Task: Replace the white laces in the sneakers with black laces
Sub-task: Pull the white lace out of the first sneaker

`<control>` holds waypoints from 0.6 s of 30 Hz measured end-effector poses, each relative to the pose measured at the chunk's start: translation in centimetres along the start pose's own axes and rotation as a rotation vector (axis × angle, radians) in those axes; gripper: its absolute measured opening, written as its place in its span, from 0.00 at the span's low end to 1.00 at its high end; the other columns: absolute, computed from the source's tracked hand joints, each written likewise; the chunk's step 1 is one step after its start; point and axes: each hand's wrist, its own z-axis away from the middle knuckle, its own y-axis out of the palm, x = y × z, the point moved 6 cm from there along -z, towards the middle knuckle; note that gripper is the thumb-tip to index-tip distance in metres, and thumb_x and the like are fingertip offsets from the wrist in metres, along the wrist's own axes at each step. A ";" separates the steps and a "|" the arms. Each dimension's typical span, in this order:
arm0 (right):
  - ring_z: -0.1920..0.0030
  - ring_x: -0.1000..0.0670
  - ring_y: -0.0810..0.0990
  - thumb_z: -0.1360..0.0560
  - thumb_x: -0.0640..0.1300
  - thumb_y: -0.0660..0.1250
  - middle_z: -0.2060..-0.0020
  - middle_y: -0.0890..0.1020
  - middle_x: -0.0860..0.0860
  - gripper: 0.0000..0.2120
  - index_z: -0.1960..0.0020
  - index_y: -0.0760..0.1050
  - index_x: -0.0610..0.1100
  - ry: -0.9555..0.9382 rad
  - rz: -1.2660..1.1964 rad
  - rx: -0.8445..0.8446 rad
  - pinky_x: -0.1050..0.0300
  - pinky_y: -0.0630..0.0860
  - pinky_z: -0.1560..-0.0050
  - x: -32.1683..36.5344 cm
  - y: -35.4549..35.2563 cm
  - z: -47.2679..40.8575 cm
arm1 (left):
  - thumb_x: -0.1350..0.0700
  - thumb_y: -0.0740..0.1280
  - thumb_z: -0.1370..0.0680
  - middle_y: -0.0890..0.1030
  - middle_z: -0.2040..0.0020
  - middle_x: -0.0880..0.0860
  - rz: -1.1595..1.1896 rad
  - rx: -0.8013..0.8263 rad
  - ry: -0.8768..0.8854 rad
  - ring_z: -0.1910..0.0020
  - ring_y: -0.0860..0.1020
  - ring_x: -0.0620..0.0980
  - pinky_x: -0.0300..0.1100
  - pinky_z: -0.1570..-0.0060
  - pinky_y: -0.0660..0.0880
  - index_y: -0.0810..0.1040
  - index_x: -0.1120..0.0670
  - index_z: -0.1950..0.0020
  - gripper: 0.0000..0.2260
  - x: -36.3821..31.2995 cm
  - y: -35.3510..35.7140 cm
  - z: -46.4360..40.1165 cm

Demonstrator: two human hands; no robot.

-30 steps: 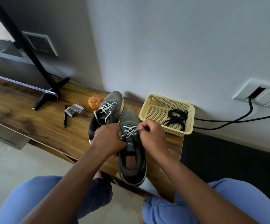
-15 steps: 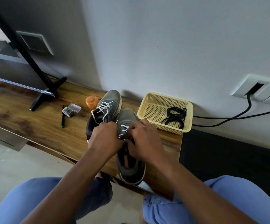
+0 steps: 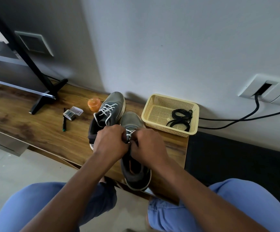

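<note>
Knees in blue trousers (image 3: 35,205) at bottom edge of view, person seated facing the wooden tabletop (image 3: 35,131).

Near sneaker (image 3: 136,171), grey with a white sole, heel hanging over the tabletop's front edge, toe toward the wall. Both hands over its lacing. Left hand (image 3: 110,143), fingers curled, grip pinching the white lace (image 3: 129,132) at the left eyelets. Right hand (image 3: 146,148) also curled, grip closed on the same lace from the right.

Second sneaker (image 3: 110,111) just behind and to the left, touching the first, white laces (image 3: 107,109) threaded, ends loose.

Left of it: orange lidded pot (image 3: 94,104), small clear plastic case (image 3: 73,113), black pen (image 3: 64,122); pen's printing too small to read.

Right: cream mesh basket (image 3: 154,104) by the wall, black laces (image 3: 180,119) coiled inside.

Far: black stand leg (image 3: 40,101), wall socket (image 3: 268,88) with black cable (image 3: 236,119).
</note>
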 end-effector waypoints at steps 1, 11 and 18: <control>0.61 0.43 0.80 0.27 0.49 0.64 0.62 0.81 0.49 0.08 0.60 0.77 0.46 0.009 -0.012 -0.014 0.53 0.72 0.64 -0.1 0.1 0.0 | 0.56 0.72 0.29 0.81 0.64 0.50 0.011 0.000 -0.006 0.62 0.80 0.54 0.42 0.63 0.70 0.80 0.52 0.61 0.02 0.0 0.0 0.0; 0.64 0.44 0.80 0.27 0.45 0.66 0.66 0.81 0.48 0.08 0.62 0.79 0.43 0.083 -0.174 -0.107 0.48 0.76 0.64 -0.8 -0.3 0.0 | 0.55 0.75 0.29 0.81 0.64 0.51 -0.041 0.043 -0.030 0.60 0.80 0.54 0.42 0.62 0.69 0.77 0.53 0.64 0.08 0.6 0.3 -0.2; 0.68 0.40 0.81 0.33 0.55 0.62 0.75 0.74 0.48 0.18 0.70 0.66 0.41 0.397 -0.732 -0.126 0.40 0.77 0.69 -4.5 -1.8 -1.0 | 0.42 0.76 0.31 0.80 0.57 0.47 -0.117 0.029 0.008 0.55 0.81 0.53 0.45 0.60 0.74 0.75 0.47 0.55 0.14 0.8 0.2 -0.3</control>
